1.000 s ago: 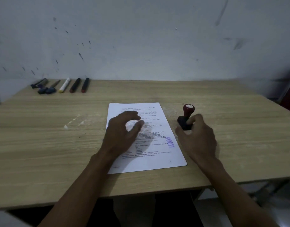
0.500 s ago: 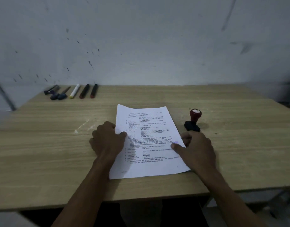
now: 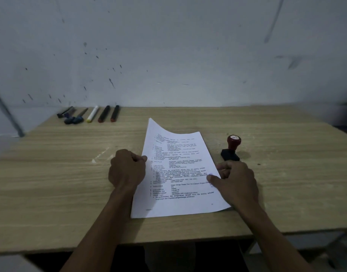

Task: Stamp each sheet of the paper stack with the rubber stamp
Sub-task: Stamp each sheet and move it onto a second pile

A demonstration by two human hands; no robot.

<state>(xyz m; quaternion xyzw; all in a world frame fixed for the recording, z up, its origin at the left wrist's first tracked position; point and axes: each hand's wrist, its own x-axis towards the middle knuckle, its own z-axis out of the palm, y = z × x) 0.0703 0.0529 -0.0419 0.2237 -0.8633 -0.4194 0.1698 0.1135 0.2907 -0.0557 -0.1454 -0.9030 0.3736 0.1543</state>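
Note:
A white printed sheet (image 3: 178,169) lies on the wooden table (image 3: 51,183), with its far left corner lifted and curled upward. My left hand (image 3: 126,169) pinches the sheet's left edge between thumb and fingers. My right hand (image 3: 236,180) grips the right edge, thumb on top over a purple stamp mark. Whether more sheets lie beneath is hidden. The rubber stamp (image 3: 231,149), with a red knob and black base, stands upright on the table just beyond my right hand, untouched.
Several pens and markers (image 3: 90,114) lie in a row at the table's far left, against the marked white wall. The table's front edge runs below my forearms.
My right hand let go of the stamp and took the sheet's right edge. My left hand moved from flat on the page to pinching its left edge, and the far corner rose.

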